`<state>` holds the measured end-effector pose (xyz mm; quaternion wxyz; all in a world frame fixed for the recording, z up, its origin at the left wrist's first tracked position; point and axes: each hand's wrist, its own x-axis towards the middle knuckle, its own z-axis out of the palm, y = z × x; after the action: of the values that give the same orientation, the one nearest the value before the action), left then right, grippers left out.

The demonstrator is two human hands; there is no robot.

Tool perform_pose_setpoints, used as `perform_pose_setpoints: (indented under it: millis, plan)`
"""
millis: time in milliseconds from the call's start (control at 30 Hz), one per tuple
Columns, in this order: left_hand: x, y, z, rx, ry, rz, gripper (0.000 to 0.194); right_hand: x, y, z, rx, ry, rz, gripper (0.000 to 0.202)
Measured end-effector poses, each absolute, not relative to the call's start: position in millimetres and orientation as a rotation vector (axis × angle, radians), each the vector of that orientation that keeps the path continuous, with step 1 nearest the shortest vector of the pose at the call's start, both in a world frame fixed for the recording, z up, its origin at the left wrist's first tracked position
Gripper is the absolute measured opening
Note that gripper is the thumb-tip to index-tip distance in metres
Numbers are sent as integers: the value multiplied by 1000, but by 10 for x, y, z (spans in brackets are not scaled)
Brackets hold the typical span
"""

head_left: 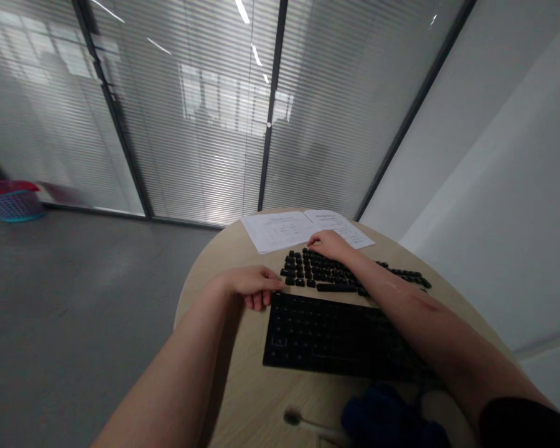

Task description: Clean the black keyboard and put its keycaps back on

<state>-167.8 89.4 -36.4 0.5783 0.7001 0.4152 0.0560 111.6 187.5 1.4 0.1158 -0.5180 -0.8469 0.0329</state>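
Note:
Loose black keycaps [308,269] lie in rows on the round wooden table, with a long space bar [336,287] in the nearest row. A black keyboard base [326,330] lies just in front of them, its right end hidden under my right forearm. My left hand [252,285] is closed, thumb and index finger pressed together beside the left keycaps and just above the base's far left corner. Over the back row of keycaps, my right hand [327,244] bends down with its fingers drawn together. Whatever either hand pinches is too small to make out.
Printed paper sheets [280,230] lie at the table's far edge. Near me are a small brush [293,417] and a dark blue cloth-like bundle [387,418]. A glass partition with blinds stands behind; a red and blue basket [14,202] sits on the floor, left.

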Motion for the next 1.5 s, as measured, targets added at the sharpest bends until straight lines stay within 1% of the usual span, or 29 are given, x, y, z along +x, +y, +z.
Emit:
perform_pose_setpoints:
  millis: [233,433,567,667,767,833,1000,1133,1200,1267,1500]
  plan:
    - [-1649,863,-292,1624,1011,65,43,1080,2055,-38,-1509,-2552,155,15]
    - [-1664,885,-324,1599,996,55,37,1021,2112,-102,-1506,-2568,149,17]
    - [-1669,904,-355,1611,984,62,37,966,2098,-127,-1513,-2553,120,13]
    - [-1672,895,-346,1647,963,63,42,921,2031,-93,-1497,-2517,74,14]
    - [-1673,873,-310,1669,971,40,44,908,1841,-10,-1466,-2452,-4,19]
    - [-1667,858,-281,1669,979,19,40,933,1610,40,-1393,-2383,-27,16]
    - [-1626,840,-232,1649,1013,-2,32,1033,794,26,-1085,-2241,143,7]
    - [-1611,831,-227,1651,1045,2,37,973,322,-82,-945,-2252,218,6]
    - [-1618,816,-223,1678,1011,10,41,898,228,-145,-906,-2249,267,6]
    - [-1628,797,-214,1695,978,8,41,833,202,-207,-882,-2258,308,7]
    - [-1623,751,-210,1669,1084,15,25,840,221,-354,-884,-2242,305,17]
